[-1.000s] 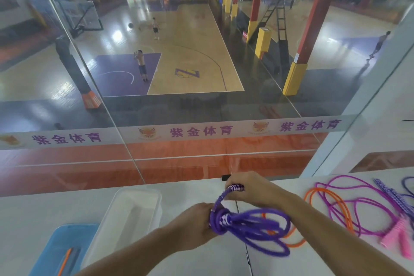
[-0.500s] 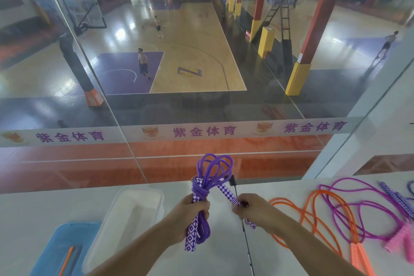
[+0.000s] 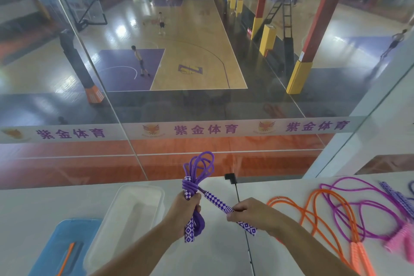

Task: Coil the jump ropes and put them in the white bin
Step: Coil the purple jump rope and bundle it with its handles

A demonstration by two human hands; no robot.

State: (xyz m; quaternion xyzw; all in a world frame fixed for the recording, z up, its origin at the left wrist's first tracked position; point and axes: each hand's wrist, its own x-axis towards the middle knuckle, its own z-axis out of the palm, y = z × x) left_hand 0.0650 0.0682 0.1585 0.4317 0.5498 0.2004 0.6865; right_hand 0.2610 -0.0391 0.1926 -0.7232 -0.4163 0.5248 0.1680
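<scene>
1. Holding the purple jump rope (image 3: 197, 182) above the table, your left hand (image 3: 182, 213) is curled round the coiled bundle and one checkered handle — grip there, at the wrap.
2. Your right hand (image 3: 251, 214) pinches the other handle (image 3: 216, 200).
3. Cord looks light, limp and springy; the handles look stiff.
4. The white bin (image 3: 107, 228) sits just left — loose orange rope (image 3: 313, 208) lies right.

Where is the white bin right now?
In the head view, the white bin sits on the table at lower left, beside the blue tray, just left of the left hand.
</scene>
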